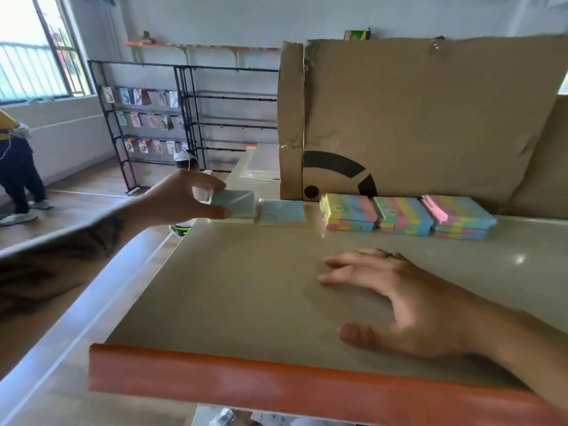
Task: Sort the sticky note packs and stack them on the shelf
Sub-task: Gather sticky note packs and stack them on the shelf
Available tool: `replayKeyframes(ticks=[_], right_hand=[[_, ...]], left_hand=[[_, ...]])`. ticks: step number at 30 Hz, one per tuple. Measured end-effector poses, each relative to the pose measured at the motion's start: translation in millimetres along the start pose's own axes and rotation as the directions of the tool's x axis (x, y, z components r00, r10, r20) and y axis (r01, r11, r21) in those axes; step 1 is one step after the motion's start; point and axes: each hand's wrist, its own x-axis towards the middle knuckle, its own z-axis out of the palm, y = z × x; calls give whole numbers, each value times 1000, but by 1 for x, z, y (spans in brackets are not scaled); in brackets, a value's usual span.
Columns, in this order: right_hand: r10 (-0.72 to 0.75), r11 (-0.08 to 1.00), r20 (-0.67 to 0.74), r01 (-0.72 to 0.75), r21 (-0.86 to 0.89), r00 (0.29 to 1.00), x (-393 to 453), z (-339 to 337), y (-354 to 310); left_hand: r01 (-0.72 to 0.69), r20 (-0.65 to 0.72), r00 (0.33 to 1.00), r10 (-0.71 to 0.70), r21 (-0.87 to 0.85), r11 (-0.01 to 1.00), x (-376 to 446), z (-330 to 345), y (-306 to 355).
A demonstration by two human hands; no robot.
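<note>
Head view, nearest edge: we see the orange front lip of the beige shelf [215, 302] closest to us.
Right hand: our right hand [408, 302] rests palm down on the shelf board, fingers relaxed and spread, holding nothing.
Left hand: our left hand [181, 198] pinches a pale blue sticky note pack [232, 202] between thumb and fingers, tilted, above a flat pastel pack [233, 219] at the shelf's left edge.
Beside the grip: just right of the held pack lies another pale blue pack [282, 213].
Further right of the grip: three stacks of rainbow-striped sticky note packs [405, 215] sit side by side.
Behind the stacks: a brown cardboard sheet [415, 118] stands upright.
</note>
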Motion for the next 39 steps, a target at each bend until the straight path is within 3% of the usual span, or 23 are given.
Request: replayKeyframes(ticks=[6, 17, 22, 30, 34, 39], right_hand=[[-13, 1000, -6, 13, 18, 1000, 0, -1, 0], [-23, 1000, -4, 23, 10, 1000, 0, -1, 2], [13, 1000, 35, -13, 19, 999, 0, -2, 3], [195, 980, -24, -196, -33, 980, -50, -22, 36], [264, 958, -140, -276, -80, 954, -119, -35, 75], [385, 910, -174, -405, -94, 906, -209, -52, 125]], left_hand=[[-12, 98, 995, 15, -25, 1000, 0, -2, -3], [4, 68, 998, 2, -77, 997, 3, 4, -11], [-44, 9, 999, 47, -188, 981, -9, -2, 8], [-116, 10, 993, 116, 190, 975, -57, 13, 129], [-185, 146, 980, 133, 433, 882, -85, 65, 201], [-193, 197, 973, 120, 415, 889, -108, 139, 298]])
